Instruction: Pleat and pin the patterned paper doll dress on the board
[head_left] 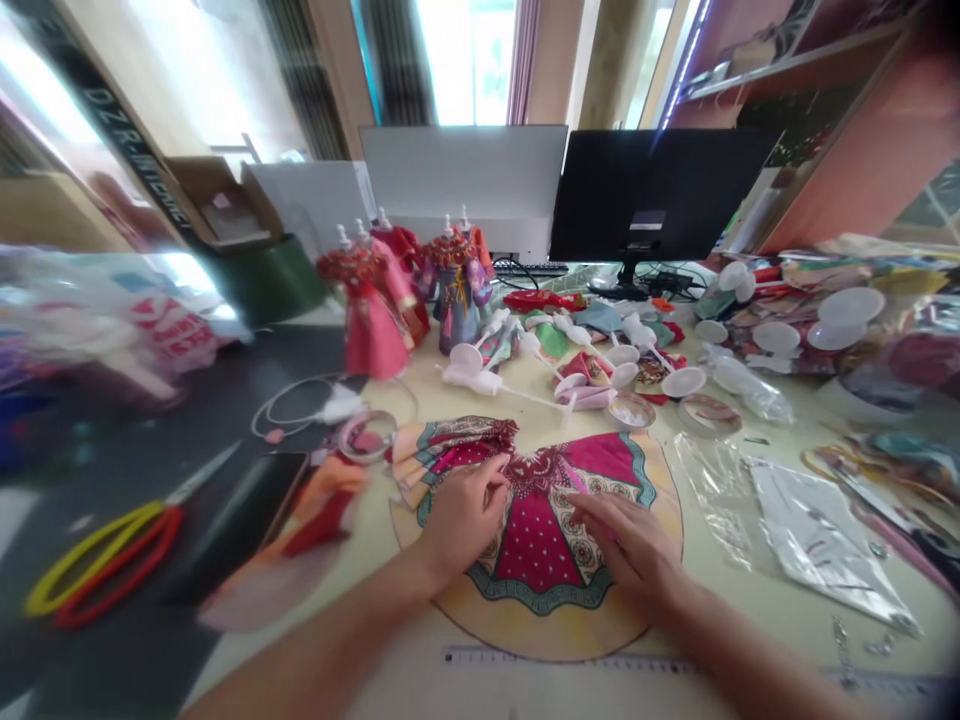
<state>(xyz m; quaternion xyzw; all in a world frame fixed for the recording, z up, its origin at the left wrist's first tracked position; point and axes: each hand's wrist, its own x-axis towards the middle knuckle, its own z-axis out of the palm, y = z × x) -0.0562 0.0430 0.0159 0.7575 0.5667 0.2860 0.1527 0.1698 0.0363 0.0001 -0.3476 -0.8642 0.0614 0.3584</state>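
Note:
A fan-shaped piece of patterned fabric point(536, 540), magenta with white dots, cream floral panels and a wavy teal border, lies spread on the table. Its upper left side is bunched into folds. My left hand point(466, 505) rests on it left of centre, fingers curled and pinched together at the folded part; what exactly sits between the fingertips is partly hidden. On the right side of the cloth lies my right hand point(634, 535), its fingers stretched forward, fingertips touching the fabric near a cream panel. Beneath the cloth's lower edge runs a clear ruler point(555, 660).
Scissors point(169, 520) with yellow and red handles lie left, beside a dark case point(251, 510) and orange-red cloth point(322, 510). Small dresses on stands point(367, 310) stand behind. White stands point(469, 375), tape rolls point(709, 415) and plastic bags point(817, 530) surround the work. Two monitors point(645, 195) stand at the back.

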